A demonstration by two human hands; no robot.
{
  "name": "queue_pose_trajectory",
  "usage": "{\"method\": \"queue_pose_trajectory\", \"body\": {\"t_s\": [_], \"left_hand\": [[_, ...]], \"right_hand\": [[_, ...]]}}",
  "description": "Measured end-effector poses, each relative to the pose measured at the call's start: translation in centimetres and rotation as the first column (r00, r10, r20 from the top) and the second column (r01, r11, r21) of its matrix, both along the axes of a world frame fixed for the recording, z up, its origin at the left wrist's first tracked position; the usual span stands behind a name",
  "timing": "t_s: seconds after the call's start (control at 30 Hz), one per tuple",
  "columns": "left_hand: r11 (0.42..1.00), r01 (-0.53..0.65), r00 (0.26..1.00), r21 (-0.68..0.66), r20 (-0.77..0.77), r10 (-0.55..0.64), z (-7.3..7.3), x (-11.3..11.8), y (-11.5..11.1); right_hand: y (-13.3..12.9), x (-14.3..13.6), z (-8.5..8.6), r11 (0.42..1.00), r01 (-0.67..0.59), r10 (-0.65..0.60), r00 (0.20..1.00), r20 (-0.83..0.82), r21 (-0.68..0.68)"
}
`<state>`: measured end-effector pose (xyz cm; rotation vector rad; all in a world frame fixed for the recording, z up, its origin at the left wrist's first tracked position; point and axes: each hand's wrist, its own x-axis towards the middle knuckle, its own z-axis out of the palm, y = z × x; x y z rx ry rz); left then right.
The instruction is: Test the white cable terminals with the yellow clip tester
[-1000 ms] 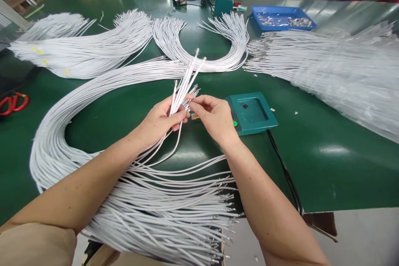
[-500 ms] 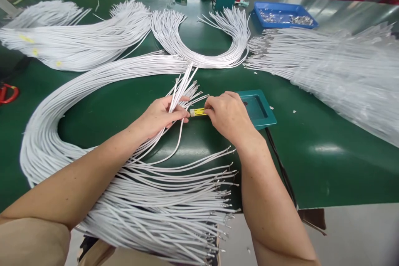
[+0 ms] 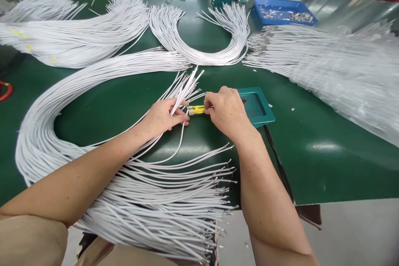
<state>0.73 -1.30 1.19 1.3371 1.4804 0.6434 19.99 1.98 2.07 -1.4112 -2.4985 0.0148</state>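
My left hand (image 3: 163, 116) is closed round several thin white cables (image 3: 186, 88), whose tips fan out above the thumb and fingers. One cable loops down below the fingertips. Just right of these fingertips lies a small yellow piece (image 3: 197, 109) with a pale, translucent end on its left. My right hand (image 3: 228, 109) pinches its other end between thumb and fingers; what the piece is I cannot make out. Behind the right hand sits a teal device with a shallow recess (image 3: 267, 110), partly hidden by that hand.
A large bundle of white cables (image 3: 162, 212) with metal-tipped ends spreads over the near table edge. More bundles (image 3: 199, 55) lie along the back. A blue tray (image 3: 264, 18) holds small metal parts; plastic-wrapped cables (image 3: 336, 62) lie right. Red handles (image 3: 6, 90) show at far left.
The cable tips in my left hand have tilted a little to the right. My right hand keeps its pinch on the yellow piece. The whole view has shifted slightly.
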Motion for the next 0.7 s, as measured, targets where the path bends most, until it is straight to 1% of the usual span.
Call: {"method": "queue_pose_trajectory", "body": {"t_s": [0.17, 0.27, 0.37, 0.43, 0.47, 0.5, 0.53, 0.6, 0.63, 0.7], "left_hand": [[1.0, -0.002, 0.999, -0.004, -0.046, 0.002, -0.1, 0.3, 0.0], [1.0, -0.009, 1.0, -0.005, -0.017, 0.009, -0.3, 0.2, 0.1], [1.0, -0.012, 0.999, -0.015, 0.034, 0.013, -0.6, -0.2, 0.3], [1.0, -0.007, 0.999, -0.019, 0.047, 0.008, -0.6, -0.5, 0.5], [1.0, -0.009, 0.999, -0.016, 0.048, 0.01, -0.6, -0.7, 0.5], [1.0, -0.012, 0.999, -0.011, 0.051, 0.013, -0.6, -0.9, 0.6], [1.0, -0.022, 0.998, -0.008, 0.064, 0.023, -0.5, -1.2, 0.7], [0.999, -0.046, 0.992, -0.002, 0.114, 0.046, -0.4, -1.6, 0.8], [0.999, -0.049, 0.988, -0.003, 0.147, 0.049, -0.3, -1.8, 0.8], [0.999, -0.041, 0.976, -0.02, 0.211, 0.044, -0.1, -2.1, 0.9]], "right_hand": [[-0.2, 0.0, 0.4, 0.999, 0.022, -0.022, 1.0, -0.01, -0.044], [-0.3, 0.1, 1.1, 1.0, 0.01, -0.014, 0.992, -0.129, -0.028], [-0.7, -0.3, 1.9, 1.0, 0.027, -0.024, 0.96, -0.28, 0.006], [-1.2, -0.8, 2.3, 0.999, 0.002, -0.018, 0.937, -0.349, -0.046], [-1.6, -1.3, 2.5, 0.994, -0.056, 0.018, 0.929, -0.371, -0.091], [-1.9, -1.7, 2.5, 0.98, -0.14, 0.076, 0.92, -0.384, -0.142], [-2.3, -2.2, 2.6, 0.953, -0.233, 0.145, 0.912, -0.385, -0.192], [-3.2, -3.4, 2.4, 0.875, -0.387, 0.284, 0.897, -0.339, -0.292], [-3.6, -3.9, 2.3, 0.84, -0.423, 0.334, 0.896, -0.291, -0.341], [-4.4, -5.0, 2.0, 0.801, -0.42, 0.387, 0.907, -0.166, -0.427]]}}
